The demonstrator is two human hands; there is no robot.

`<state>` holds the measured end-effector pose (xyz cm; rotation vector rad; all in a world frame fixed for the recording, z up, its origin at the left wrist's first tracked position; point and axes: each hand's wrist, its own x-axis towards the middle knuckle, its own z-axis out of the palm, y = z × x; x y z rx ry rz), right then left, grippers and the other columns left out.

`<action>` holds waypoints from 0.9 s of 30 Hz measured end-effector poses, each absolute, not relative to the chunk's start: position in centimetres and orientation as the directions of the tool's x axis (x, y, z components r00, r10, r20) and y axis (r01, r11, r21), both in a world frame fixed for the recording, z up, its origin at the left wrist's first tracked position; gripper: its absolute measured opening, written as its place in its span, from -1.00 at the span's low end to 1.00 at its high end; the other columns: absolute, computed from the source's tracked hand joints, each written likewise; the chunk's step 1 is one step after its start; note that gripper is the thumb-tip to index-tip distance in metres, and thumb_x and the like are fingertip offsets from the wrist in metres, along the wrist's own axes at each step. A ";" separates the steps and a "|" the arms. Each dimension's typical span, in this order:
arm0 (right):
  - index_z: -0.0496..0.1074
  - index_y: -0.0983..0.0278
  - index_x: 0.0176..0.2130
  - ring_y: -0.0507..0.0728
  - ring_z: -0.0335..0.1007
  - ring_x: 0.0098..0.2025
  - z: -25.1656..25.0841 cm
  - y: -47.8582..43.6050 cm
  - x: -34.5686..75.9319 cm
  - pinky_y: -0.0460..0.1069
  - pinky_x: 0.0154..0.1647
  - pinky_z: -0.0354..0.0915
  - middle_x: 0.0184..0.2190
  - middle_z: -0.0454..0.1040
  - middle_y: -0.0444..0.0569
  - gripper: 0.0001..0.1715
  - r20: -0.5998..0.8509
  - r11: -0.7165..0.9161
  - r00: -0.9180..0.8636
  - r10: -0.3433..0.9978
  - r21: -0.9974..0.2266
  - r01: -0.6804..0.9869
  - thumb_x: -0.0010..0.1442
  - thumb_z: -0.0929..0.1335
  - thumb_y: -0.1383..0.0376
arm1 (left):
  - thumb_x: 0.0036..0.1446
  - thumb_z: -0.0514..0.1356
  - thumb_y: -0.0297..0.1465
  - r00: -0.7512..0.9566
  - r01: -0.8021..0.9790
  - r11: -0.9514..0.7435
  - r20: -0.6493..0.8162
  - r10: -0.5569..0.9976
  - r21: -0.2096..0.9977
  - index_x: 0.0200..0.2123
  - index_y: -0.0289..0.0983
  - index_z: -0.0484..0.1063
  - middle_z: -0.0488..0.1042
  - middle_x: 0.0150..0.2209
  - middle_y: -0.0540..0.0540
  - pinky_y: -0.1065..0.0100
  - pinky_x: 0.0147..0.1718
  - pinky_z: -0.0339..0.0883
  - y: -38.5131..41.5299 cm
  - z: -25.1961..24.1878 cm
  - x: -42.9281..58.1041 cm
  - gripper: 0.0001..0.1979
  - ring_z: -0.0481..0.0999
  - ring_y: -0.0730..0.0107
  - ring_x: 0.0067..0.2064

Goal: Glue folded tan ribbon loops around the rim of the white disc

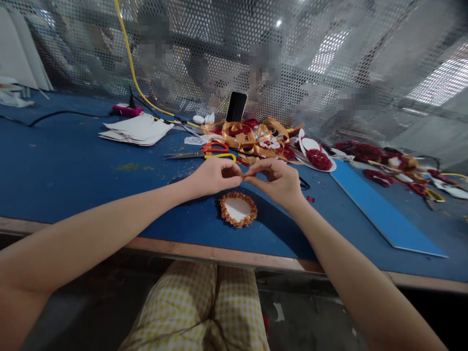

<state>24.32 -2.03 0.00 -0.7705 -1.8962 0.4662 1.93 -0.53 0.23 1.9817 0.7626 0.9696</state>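
Observation:
My left hand (212, 176) and my right hand (278, 181) meet above the blue table, fingertips almost touching. Both pinch a small piece of golden-brown ribbon (243, 176), mostly hidden by the fingers. Just below them lies a round white disc (237, 208) edged with a ruffle of gathered golden-brown ribbon (251, 217). Behind my left hand rest scissors (215, 150) with red and yellow handles, blades pointing left. A heap of loose golden ribbon (261, 136), mixed with dark red pieces and white scraps, spreads beyond both hands.
A phone (237, 106) leans upright behind the heap. White sheets (137, 129) and a pink power adapter (127, 110) lie at left. To the right are a dark red rosette (319, 159), a blue board (383, 209) and more ribbon. Perforated metal (204, 58) closes off the back.

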 end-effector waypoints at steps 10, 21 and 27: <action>0.70 0.16 -0.22 0.15 0.61 -0.27 0.8 -2.5 24.3 0.06 -0.20 0.49 -0.31 0.70 -0.04 -0.91 0.619 0.776 -0.470 0.629 -0.532 0.338 0.23 0.53 0.23 | 0.05 0.26 -0.38 0.562 0.237 -0.625 0.420 0.713 0.744 -0.40 -0.32 0.56 0.55 -0.48 0.00 0.41 -0.39 0.28 -0.8 0.4 1.8 -0.88 0.46 0.46 -0.42; 0.63 0.24 -0.35 0.11 0.56 -0.36 1.2 -2.8 23.9 0.02 -0.27 0.51 -0.38 0.67 -0.04 -0.78 0.548 0.617 -0.285 0.787 -0.681 0.395 0.18 0.53 0.14 | 0.13 0.36 -0.16 0.503 0.124 -0.485 0.366 0.783 0.866 -0.25 -0.33 0.64 0.66 -0.31 -0.11 0.34 -0.26 0.39 -0.3 -0.1 1.9 -0.68 0.54 0.38 -0.31; 0.64 0.23 -0.20 0.11 0.58 -0.27 0.7 -2.6 24.0 0.03 -0.18 0.53 -0.25 0.68 -0.01 -0.66 0.499 0.593 -0.335 0.799 -0.743 0.309 0.15 0.57 0.05 | 0.06 0.41 -0.08 0.528 0.070 -0.385 0.293 0.797 0.920 -0.32 -0.32 0.58 0.55 -0.40 -0.02 0.36 -0.30 0.33 -0.4 0.0 2.1 -0.62 0.44 0.45 -0.37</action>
